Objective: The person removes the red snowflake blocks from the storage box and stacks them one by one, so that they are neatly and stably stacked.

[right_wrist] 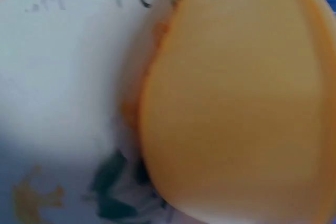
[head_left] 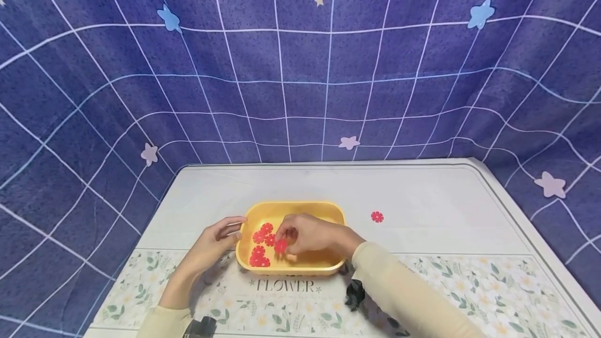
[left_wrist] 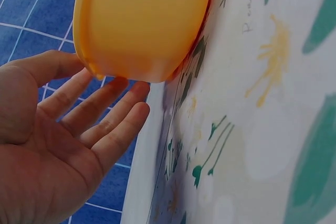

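A yellow plastic basin (head_left: 307,270) sits on the table, with several red notched snowflake discs (head_left: 259,251) gathered in its left half. Inside it, my right hand (head_left: 307,232) pinches one red snowflake disc (head_left: 280,245) between thumb and fingers, low over the basin floor. My left hand (head_left: 213,244) is at the basin's left end. Its thumb and fingertips touch the rim and outer wall, palm spread, as the left wrist view shows (left_wrist: 68,129). The right wrist view holds only the basin's wall (right_wrist: 236,103) and the cloth; the right hand is out of that frame.
A single red disc (head_left: 377,217) lies on the white table (head_left: 446,202) to the right of the basin. A floral cloth with the word FLOWER (head_left: 286,286) covers the front of the table. Blue checked fabric with stars (head_left: 305,93) hangs behind and at both sides.
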Demonstrator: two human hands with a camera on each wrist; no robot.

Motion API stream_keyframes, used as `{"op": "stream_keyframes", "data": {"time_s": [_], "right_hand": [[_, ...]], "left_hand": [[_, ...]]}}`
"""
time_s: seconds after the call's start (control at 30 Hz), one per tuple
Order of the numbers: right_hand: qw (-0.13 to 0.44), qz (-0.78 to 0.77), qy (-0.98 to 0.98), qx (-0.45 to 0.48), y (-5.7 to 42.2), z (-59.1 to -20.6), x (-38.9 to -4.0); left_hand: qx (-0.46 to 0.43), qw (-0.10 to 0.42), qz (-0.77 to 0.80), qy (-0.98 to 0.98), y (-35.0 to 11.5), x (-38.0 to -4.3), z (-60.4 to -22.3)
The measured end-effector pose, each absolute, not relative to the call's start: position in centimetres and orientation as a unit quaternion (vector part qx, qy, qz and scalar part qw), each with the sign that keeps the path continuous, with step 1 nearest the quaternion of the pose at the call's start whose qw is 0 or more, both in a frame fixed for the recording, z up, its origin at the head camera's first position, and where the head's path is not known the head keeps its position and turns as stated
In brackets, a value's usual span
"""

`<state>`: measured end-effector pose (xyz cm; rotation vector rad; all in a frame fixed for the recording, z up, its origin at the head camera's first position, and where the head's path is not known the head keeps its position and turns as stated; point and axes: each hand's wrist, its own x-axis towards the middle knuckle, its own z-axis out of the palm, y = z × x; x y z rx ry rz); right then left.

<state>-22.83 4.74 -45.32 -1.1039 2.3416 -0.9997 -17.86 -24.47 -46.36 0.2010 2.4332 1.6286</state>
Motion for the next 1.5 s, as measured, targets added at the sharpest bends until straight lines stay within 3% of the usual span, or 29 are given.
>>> {"op": "stream_keyframes", "data": {"time_s": [0.23, 0.8, 1.5], "right_hand": [[0.168, -0.368, 0.831, -0.383, 6.6, -43.6, -23.7], [0.054, -0.393, 0.845, -0.358, 13.2, -40.3, -26.4], [0.015, -0.417, 0.882, -0.219, 22.9, -45.8, -25.9]], "left_hand": [[0.068, 0.099, 0.552, 0.825, -24.6, -17.8, -46.6], [0.08, 0.1, 0.561, 0.818, -24.7, -17.9, -46.7], [0.075, 0.103, 0.554, 0.822, -24.7, -18.1, -46.8]]}}
